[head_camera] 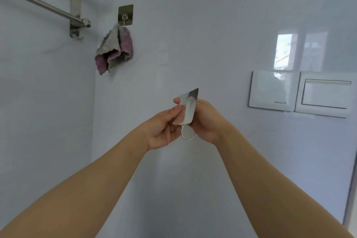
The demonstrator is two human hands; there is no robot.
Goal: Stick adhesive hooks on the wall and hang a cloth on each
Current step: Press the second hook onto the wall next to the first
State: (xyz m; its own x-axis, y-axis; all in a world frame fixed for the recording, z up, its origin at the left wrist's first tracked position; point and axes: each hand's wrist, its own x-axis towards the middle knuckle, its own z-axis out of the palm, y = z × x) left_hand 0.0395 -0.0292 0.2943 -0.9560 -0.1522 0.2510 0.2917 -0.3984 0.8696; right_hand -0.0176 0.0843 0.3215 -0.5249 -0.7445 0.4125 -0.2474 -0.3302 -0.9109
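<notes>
- both hands meet at frame centre, held up in front of the pale glossy wall [212, 25], forearms coming in from the lower corners.
- left hand [164, 127]: thumb and fingers pinched on the left edge of a square shiny silver adhesive hook plate [188, 107].
- right hand [204, 120]: closed around the plate's right edge and back, fingers mostly hidden behind it.
- plate is tilted, one corner pointing up; not touching the wall as far as i can tell.
- thin bent wire hook [188, 135] hangs from the plate's lower edge, between the two palms.
- upper left of frame: a second square metallic adhesive hook [125, 13] already stuck on the wall, with a crumpled grey and purple cloth [116, 50] hanging from it.
- far upper left: stainless steel double towel rail [38, 4] on its bracket, just left of the mounted hook.
- right of frame: two white rectangular switch panels [299, 92] side by side on the wall, window reflection above them.
</notes>
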